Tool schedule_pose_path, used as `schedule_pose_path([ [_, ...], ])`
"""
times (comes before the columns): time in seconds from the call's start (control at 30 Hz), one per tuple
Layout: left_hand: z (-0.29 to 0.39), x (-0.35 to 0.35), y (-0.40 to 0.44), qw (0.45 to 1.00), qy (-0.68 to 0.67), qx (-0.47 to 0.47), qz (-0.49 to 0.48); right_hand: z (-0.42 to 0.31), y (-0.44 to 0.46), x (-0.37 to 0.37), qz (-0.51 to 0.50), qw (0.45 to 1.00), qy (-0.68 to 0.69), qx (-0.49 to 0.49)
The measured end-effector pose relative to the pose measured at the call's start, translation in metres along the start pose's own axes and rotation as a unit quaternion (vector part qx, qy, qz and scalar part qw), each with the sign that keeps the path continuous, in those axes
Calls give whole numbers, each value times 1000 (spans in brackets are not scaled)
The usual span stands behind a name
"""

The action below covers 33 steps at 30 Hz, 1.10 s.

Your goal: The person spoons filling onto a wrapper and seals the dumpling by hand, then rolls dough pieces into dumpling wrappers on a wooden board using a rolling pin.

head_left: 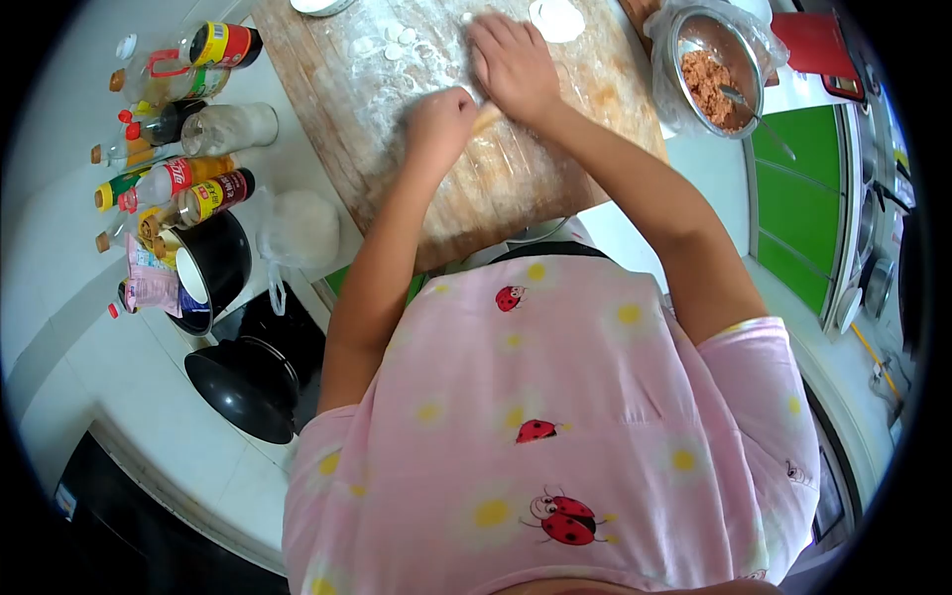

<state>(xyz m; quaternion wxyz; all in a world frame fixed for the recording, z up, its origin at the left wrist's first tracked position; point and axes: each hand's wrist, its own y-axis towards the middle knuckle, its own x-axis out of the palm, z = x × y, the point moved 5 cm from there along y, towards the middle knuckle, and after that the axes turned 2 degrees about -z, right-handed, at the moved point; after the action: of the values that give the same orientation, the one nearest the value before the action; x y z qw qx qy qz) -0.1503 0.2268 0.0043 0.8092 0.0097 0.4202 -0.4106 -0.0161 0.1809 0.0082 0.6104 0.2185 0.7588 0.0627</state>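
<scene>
My left hand (439, 127) is closed, its fingers curled over the floured wooden board (565, 174). Between it and my right wrist shows a short stretch of tan rolling pin (486, 120); most of it is hidden. My right hand (514, 67) lies palm down on the board with its fingers stretched forward, and what is under the palm cannot be seen. Beyond its fingertips, to the right, rests a round flat dough wrapper (557, 20). Several small dough pieces (395, 51) are scattered in the flour left of my hands.
At the right stands a metal bowl (758, 79), lined with plastic, holding minced filling (706, 84) and a spoon (759, 119). Several bottles (177, 178), a glass jar (230, 128) and a black pot (230, 260) crowd the left counter. A tied plastic bag (300, 230) sits beside the board.
</scene>
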Motion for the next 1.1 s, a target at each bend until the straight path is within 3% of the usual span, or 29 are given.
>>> schedule_pose_path([
  [0.17, -11, 2, 4, 998, -4, -35, -60, -5, -38, -15, -35, 999, -5, 2],
  [0.3, -10, 3, 2, 1000, 19, 7, -12, -6, -61, -20, -46, 998, -26, -34],
  [0.4, 11, 2, 9, 997, 70, 17, -21, -6, -11, 0, -9, 1000, -15, -15],
  [0.5, 4, 1, 14, 996, 42, -17, -78, -11, -26, -11, -22, 999, -27, -2],
  [0.63, -13, 6, 7, 996, -11, -39, -77, -11, -74, -28, -63, 997, -25, -47],
  [0.77, 14, -5, 7, 994, 81, 7, -79, -12, -11, -3, -16, 999, -34, -40],
  [0.93, -9, -3, 9, 995, 57, -25, -74, -17, -64, -26, -36, 998, -36, -48],
  [1.1, 2, -1, 10, 995, 60, 15, -84, -13, -35, -3, -28, 998, -30, -56],
])
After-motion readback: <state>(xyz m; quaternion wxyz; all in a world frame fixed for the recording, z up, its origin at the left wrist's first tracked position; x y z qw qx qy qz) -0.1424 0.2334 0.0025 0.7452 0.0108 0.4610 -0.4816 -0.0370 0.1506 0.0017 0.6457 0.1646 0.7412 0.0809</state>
